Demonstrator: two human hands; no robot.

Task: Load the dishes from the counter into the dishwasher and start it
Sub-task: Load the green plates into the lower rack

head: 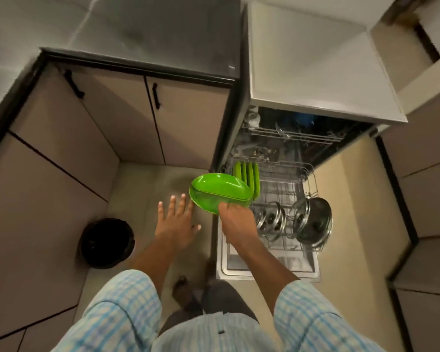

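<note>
Dishwasher rack [285,189] behind green plate [219,189], long axis left-right, hollow up.

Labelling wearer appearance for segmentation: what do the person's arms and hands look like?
Both hands, left hand and right hand, are bare: no gloves, no watch or rings visible. Forearms are uncovered. Light blue and white checked fabric shirt sleeves, left sleeve and right sleeve, end near the elbows.

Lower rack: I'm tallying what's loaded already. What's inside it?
In the rack, green plates stand upright at far left and glass lids at the near end. The held plate and right hand hide its near-left part.
</note>
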